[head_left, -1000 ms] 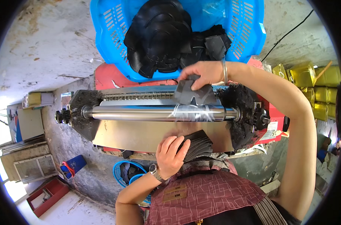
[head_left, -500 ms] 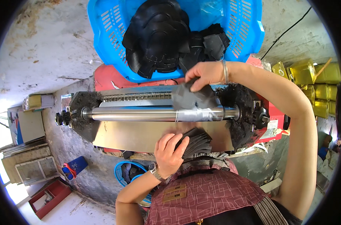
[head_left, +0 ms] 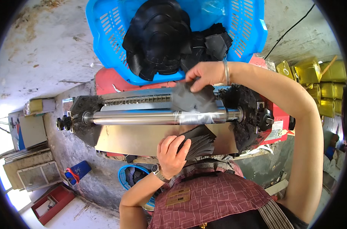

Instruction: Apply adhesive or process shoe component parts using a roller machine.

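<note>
My left hand is closed round a fanned stack of black sheet pieces, held over the near edge of a machine's smooth metal plate. Behind the roller, my right hand pinches a thin dark grey sheet piece by its far edge. That piece is blurred and hangs down to the shiny metal roller; whether its near edge is between the rollers cannot be made out. A whitish, shiny patch shows on the roller below it.
Behind the machine stands a blue plastic basket with black pieces heaped in it. Dark gear housings flank the roller. Lower left are a smaller blue basket and a blue bucket. Yellow packages are stacked at right.
The black stack in my left hand lies more fanned, its top piece raised toward the roller. My right hand and the grey piece have shifted slightly left. The view has moved a little.
</note>
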Demonstrator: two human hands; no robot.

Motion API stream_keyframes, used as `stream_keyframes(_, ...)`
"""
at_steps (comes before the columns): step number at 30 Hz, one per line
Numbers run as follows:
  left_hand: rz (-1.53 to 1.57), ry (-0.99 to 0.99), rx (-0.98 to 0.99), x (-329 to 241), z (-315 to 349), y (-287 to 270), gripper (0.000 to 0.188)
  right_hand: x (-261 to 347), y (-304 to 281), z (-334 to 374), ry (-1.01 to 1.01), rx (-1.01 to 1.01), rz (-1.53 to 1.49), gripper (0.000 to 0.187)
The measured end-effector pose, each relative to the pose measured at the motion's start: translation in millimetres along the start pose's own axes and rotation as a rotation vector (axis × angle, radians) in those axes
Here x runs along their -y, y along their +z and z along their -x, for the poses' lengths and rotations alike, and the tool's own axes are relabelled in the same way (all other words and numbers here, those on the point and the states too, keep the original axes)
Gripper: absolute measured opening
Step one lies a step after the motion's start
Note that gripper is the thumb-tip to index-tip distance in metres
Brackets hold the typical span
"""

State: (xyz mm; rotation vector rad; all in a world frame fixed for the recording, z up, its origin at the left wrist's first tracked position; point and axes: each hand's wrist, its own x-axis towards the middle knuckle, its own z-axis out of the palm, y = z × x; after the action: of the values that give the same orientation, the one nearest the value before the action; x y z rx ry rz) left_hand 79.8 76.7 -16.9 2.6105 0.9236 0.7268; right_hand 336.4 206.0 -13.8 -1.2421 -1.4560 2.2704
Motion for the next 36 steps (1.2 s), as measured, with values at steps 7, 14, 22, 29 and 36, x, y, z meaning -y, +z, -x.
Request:
stream_keyframes(7,0.592,-0.049,0.139,-11,-11,-23,0.042,-15,-1,-5,0.069,0.148,-0.224,0.034)
stream_keyframes(14,0.074,-0.057,0.028,-4,-2,0,0.033,-9,-10,-5,-0.093,-0.009,0.062,0.031)
stream_keyframes(22,0.574,-0.132,0.154,-10,-16,-21,0.036,-22,-2,-6,0.024,0.14,-0.254,0.033)
stream_keyframes(29,-0.005,0.009,0.001,2,7,5,0.027,1,-47,2,-0.039,-0.315,0.492,0.043)
stream_keyframes(36,0.075,0.002,0.061,-2,-1,6,0.022,-61,-113,27,0.133,-0.92,1.151,0.054)
